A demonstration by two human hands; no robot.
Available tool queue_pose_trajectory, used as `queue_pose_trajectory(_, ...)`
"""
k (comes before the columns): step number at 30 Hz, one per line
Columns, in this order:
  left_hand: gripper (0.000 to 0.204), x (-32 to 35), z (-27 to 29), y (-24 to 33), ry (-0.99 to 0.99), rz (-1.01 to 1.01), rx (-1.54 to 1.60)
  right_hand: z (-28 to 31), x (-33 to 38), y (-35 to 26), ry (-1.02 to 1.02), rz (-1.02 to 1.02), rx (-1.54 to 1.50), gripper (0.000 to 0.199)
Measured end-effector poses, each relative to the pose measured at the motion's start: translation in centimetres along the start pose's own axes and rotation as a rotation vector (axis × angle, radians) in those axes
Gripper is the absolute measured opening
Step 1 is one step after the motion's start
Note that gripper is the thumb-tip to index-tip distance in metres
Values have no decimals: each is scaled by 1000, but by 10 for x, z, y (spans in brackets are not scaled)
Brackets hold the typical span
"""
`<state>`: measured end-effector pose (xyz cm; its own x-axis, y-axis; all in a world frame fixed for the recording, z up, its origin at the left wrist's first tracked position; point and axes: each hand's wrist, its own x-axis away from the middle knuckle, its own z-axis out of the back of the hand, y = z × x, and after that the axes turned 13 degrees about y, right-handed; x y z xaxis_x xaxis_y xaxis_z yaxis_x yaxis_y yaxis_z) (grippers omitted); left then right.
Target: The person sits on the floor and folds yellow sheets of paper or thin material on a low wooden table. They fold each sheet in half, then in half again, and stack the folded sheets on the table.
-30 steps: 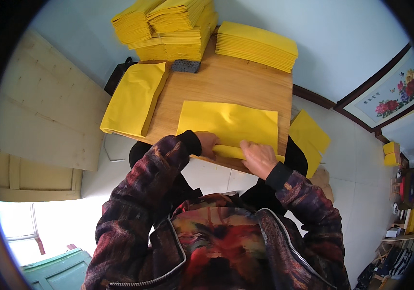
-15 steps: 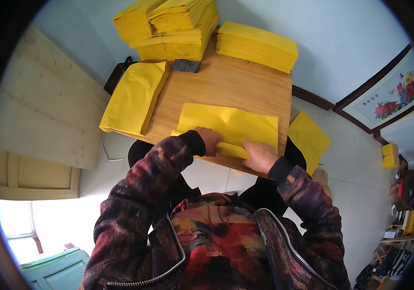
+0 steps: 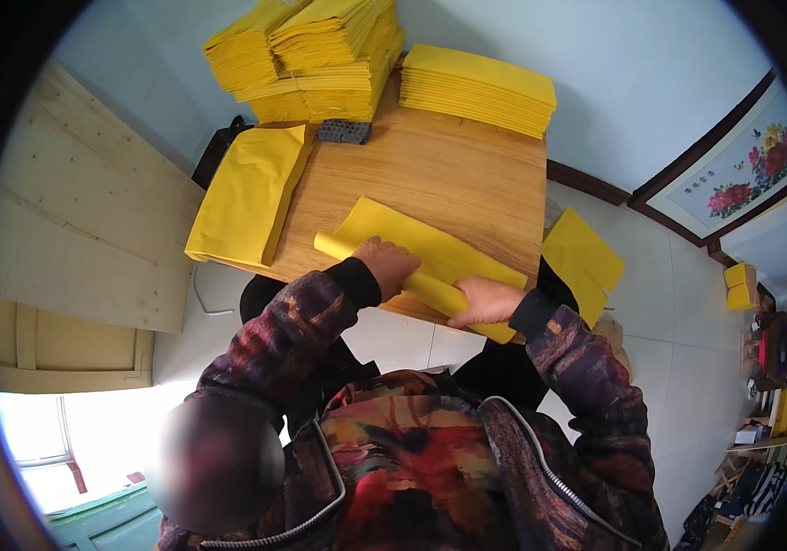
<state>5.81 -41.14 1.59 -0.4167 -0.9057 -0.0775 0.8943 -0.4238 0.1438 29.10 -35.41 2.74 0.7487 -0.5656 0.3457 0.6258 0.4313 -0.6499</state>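
A yellow paper sheet point(image 3: 430, 241) lies at the near edge of the wooden table point(image 3: 421, 165), its near side curled over into a long roll that slants down to the right. My left hand point(image 3: 386, 266) is closed over the roll left of its middle, fingers wrapped on top. Farther right, my right hand point(image 3: 488, 301) grips the same roll, its thumb pointing left along it. The roll's right end hangs past the table edge, towards my lap. Behind the roll, the rest of the sheet stays flat. My palms hide parts of the roll.
Bundled stacks of yellow paper point(image 3: 320, 78) rise at the back left, with a neat yellow stack point(image 3: 476, 87) at the back right. A dark grey block point(image 3: 344, 131) sits before the bundles. At left is a yellow folded stack point(image 3: 247, 193); yellow paper point(image 3: 582, 262) lies right of the table.
The sheet's near side has curled farther over into a thicker roll, leaving less flat paper. The sheet has turned, its right end swinging nearer to me. Both hands have shifted slightly left.
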Motion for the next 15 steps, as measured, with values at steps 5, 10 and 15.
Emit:
queue_pose_trajectory(5, 31, 1, -4, 0, -102, 109, 187, -10, 11, -6, 247, 51, 355, 41)
queue_pose_trajectory(10, 33, -6, 3, -4, -327, 126, 189, -13, 18, -9, 256, 26, 385, 37)
queue_pose_trajectory(15, 23, -2, 5, 13, 87, -19, -55, 0, 8, -1, -11, 57, -168, 31)
